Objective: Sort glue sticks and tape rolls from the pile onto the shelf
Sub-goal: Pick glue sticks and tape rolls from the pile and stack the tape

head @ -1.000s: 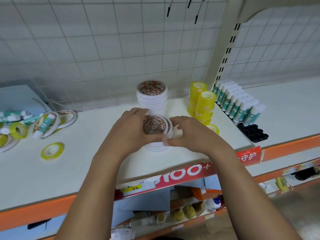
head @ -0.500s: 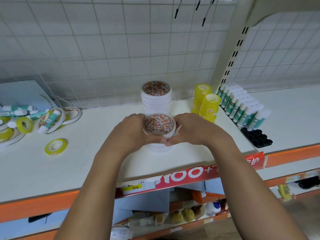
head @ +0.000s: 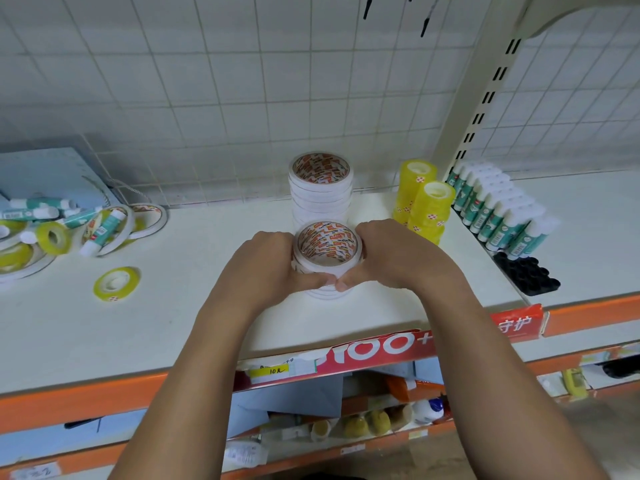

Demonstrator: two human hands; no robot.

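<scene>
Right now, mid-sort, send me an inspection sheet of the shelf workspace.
Surface: white shelf, orange front edge.
Job's things: front tape stack held; taller tape stack behind it; yellow tape stacks and upright glue sticks to its right; mixed pile far left; loose yellow roll lying flat.
Clutter: black tray in front of the glue sticks; blue box behind the mixed pile.
Hands: left hand and right hand both grip the front tape stack.
Cables: thin wire loop behind the mixed pile, kind unclear.
Surroundings: wire grid backing; lower shelf holding goods.

left hand (head: 268, 268) and right hand (head: 393, 259) bare, with short fingernails (head: 341, 285).
</scene>
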